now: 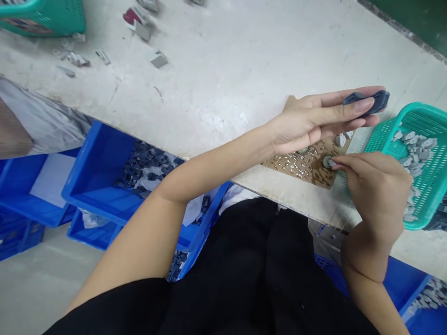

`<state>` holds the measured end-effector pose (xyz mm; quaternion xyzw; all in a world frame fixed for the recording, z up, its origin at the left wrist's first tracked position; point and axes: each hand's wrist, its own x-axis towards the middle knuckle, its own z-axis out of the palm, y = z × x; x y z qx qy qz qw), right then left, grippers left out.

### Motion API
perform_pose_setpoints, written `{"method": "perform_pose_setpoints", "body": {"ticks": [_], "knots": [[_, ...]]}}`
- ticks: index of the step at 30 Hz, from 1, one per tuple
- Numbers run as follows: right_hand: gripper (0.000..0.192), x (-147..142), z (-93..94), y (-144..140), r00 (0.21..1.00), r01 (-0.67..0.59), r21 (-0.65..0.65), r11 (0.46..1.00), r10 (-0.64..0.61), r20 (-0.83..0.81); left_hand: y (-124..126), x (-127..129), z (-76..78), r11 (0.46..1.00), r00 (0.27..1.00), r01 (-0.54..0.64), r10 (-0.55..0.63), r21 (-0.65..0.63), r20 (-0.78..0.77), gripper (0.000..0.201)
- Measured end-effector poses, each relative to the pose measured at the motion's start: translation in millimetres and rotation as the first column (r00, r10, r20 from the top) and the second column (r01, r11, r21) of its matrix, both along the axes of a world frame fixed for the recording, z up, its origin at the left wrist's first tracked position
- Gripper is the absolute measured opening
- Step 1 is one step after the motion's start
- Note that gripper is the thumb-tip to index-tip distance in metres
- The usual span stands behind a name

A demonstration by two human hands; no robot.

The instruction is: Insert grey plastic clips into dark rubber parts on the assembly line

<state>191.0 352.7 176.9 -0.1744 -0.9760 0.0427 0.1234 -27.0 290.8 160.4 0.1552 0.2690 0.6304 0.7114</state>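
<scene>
Assembly seems mid-step: the left hand [307, 122] grips a dark plastic part [368, 101] above the tabletop's near edge, while the right hand [377, 186] pinches a small metal disc [327, 161] over the cardboard sheet [307, 163]; joining them likely needs careful alignment.

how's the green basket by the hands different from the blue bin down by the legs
The green basket sits on the white table, next to the right hand; the blue bin stands lower, below the table edge. The green basket has perforated mesh walls; the blue bin has solid walls. The green basket holds light grey parts; the blue bin holds darker blue-grey parts, like the one in the left hand. Both are open-topped plastic containers of small parts.
</scene>
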Motion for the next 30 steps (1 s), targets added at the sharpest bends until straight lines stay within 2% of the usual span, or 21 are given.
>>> {"method": "perform_pose_setpoints", "body": {"ticks": [4, 7, 11, 14, 16, 19, 21, 25, 27, 30], "knots": [[0.019, -1.3, -0.4, -0.1, 0.982, 0.062, -0.059, 0.996, -0.072, -0.176, 0.5, 3.5, 2.5, 1.000, 1.000, 0.005, -0.005, 0.030, 0.019, 0.023], [0.015, -2.1, 3.3, -1.4, 0.934, 0.163, -0.182, 0.970, -0.211, -0.288, -2.1, 9.2, 1.7, 0.999, 0.994, -0.034, 0.036, 0.020, -0.104, 0.016], [0.006, -2.8, 6.8, -3.9, 0.766, 0.191, -0.415, 0.890, -0.400, -0.504, -9.4, 18.2, -1.9, 0.985, 0.918, -0.109, 0.150, 0.131, -0.367, 0.016], [0.007, -4.1, 5.8, -6.3, 0.629, 0.143, -0.486, 0.862, -0.458, -0.628, -15.0, 23.7, -4.8, 0.960, 0.855, -0.140, 0.241, 0.244, -0.459, 0.023], [0.008, -5.4, 4.6, -8.0, 0.583, 0.142, -0.445, 0.884, -0.438, -0.684, -17.5, 26.6, -6.7, 0.960, 0.855, -0.111, 0.224, 0.257, -0.468, 0.026], [0.005, -7.1, 3.2, -9.1, 0.578, 0.168, -0.301, 0.939, -0.341, -0.742, -18.7, 29.8, -9.7, 0.977, 0.883, -0.039, 0.132, 0.211, -0.450, 0.031], [0.006, -7.3, 2.6, -8.1, 0.589, 0.159, -0.209, 0.965, -0.263, -0.764, -18.5, 31.2, -11.3, 0.984, 0.892, -0.014, 0.092, 0.176, -0.443, 0.035], [0.010, -4.8, 2.2, -3.4, 0.650, 0.120, -0.108, 0.987, -0.161, -0.743, -18.0, 32.4, -12.6, 0.989, 0.896, 0.005, 0.060, 0.146, -0.439, 0.039], [0.012, -3.0, 2.6, -2.3, 0.688, 0.110, -0.082, 0.991, -0.135, -0.714, -18.0, 32.5, -13.1, 0.991, 0.914, 0.038, 0.016, 0.125, -0.404, 0.042], [0.012, -0.9, 3.3, -4.0, 0.687, 0.129, -0.085, 0.988, -0.151, -0.711, -18.0, 32.5, -14.1, 0.989, 0.939, 0.127, -0.095, 0.077, -0.330, 0.049]]}}
